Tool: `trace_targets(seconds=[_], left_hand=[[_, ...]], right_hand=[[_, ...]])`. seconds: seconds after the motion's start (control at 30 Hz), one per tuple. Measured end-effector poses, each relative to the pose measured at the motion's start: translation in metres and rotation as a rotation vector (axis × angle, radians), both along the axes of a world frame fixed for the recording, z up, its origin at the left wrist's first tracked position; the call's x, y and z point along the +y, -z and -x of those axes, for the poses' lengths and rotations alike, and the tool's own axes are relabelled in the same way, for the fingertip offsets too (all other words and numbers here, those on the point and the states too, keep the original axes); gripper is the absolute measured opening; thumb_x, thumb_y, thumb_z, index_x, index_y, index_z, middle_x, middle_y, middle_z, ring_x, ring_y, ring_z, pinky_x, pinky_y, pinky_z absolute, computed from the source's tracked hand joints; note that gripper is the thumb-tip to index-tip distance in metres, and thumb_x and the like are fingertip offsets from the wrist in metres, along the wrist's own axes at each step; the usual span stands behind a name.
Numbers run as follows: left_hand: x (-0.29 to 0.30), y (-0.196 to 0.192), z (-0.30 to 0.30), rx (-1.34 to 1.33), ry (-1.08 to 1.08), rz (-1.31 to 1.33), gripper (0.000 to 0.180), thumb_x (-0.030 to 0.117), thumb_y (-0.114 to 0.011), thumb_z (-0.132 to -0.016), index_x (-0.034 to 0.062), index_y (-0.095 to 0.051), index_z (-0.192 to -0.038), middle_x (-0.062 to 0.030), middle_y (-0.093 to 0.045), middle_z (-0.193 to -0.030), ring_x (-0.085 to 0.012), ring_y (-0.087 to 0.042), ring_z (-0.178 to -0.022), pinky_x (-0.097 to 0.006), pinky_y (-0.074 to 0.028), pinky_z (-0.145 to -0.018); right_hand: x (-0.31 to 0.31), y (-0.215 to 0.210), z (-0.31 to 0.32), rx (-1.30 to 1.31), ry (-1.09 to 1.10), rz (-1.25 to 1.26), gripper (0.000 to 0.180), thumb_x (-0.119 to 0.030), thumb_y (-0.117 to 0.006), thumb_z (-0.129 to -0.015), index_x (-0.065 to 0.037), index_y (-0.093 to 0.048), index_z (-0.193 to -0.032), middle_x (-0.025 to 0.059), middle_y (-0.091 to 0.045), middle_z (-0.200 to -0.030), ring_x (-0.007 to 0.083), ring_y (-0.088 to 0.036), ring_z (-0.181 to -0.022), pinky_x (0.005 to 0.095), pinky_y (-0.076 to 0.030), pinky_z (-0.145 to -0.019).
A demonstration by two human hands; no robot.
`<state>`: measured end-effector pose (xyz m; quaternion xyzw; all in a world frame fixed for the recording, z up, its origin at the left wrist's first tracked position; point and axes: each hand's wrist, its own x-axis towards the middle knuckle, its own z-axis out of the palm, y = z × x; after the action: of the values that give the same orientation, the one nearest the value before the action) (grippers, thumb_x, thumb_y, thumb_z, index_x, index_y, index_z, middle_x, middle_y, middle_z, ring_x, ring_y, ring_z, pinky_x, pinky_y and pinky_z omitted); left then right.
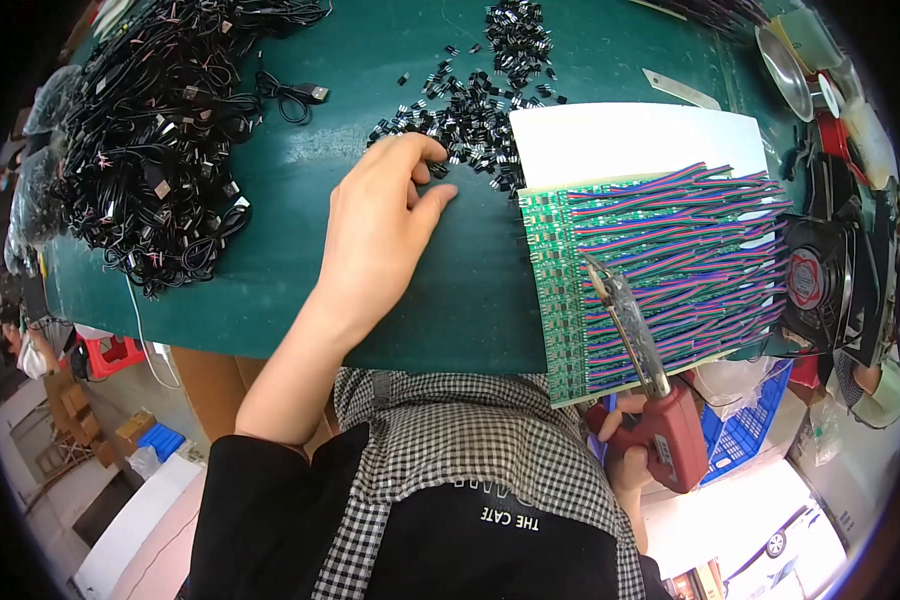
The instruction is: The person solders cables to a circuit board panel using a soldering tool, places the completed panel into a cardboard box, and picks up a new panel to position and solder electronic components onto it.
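Note:
My left hand point(385, 215) reaches across the green mat point(300, 250), its fingertips pinched on a small black component at the edge of a heap of several such parts point(475, 110). My right hand point(625, 450) grips the red handle of a soldering gun point(660, 400), whose metal tip rests over the left part of a green circuit board panel point(560, 290). Rows of red, blue and green wires point(690, 260) lie soldered across that panel. A white sheet point(620, 140) lies under the panel's far edge.
A large tangle of black cables with plugs point(155, 140) fills the mat's left side. A small black fan point(820, 280) stands right of the panel, with a metal bowl point(785, 70) and tape rolls behind it. A blue crate point(745, 430) sits below the table edge.

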<state>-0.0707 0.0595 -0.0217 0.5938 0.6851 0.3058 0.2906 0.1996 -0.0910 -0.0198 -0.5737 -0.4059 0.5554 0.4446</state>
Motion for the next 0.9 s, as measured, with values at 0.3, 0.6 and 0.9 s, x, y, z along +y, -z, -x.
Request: trace_targets(seconds=[0.3, 0.6, 0.9], left_hand=[[0.012, 0.002, 0.012, 0.379, 0.27, -0.195, 0.009, 0.003, -0.06, -0.077, 0.0, -0.057, -0.084, -0.012, -0.056, -0.075, -0.0248, -0.06, -0.068, -0.033, -0.047, -0.061], [-0.004, 0.001, 0.02, -0.719, 0.027, 0.307, 0.01, 0.002, -0.056, -0.08, -0.0053, -0.059, -0.086, -0.0082, -0.063, -0.074, -0.0117, -0.061, -0.063, -0.022, -0.049, -0.059], [-0.012, -0.001, 0.013, -0.626, 0.015, 0.335, 0.017, -0.001, -0.051, -0.079, -0.007, -0.057, -0.094, -0.0111, -0.063, -0.076, -0.015, -0.063, -0.067, -0.024, -0.051, -0.062]], right_hand=[[-0.001, -0.001, 0.002, -0.036, 0.0, -0.026, 0.074, -0.062, -0.061, -0.072, 0.002, -0.051, -0.107, 0.0056, -0.055, -0.08, 0.0118, -0.051, -0.065, 0.0248, -0.037, -0.059], [-0.005, 0.001, -0.003, 0.031, -0.003, -0.02, 0.075, -0.06, -0.064, -0.071, 0.002, -0.049, -0.11, 0.0069, -0.056, -0.092, 0.0133, -0.053, -0.066, 0.0264, -0.04, -0.062], [-0.009, 0.002, -0.004, 0.081, 0.013, 0.021, 0.074, -0.057, -0.067, -0.07, 0.002, -0.049, -0.11, 0.0079, -0.056, -0.099, 0.0135, -0.054, -0.068, 0.027, -0.043, -0.064]])
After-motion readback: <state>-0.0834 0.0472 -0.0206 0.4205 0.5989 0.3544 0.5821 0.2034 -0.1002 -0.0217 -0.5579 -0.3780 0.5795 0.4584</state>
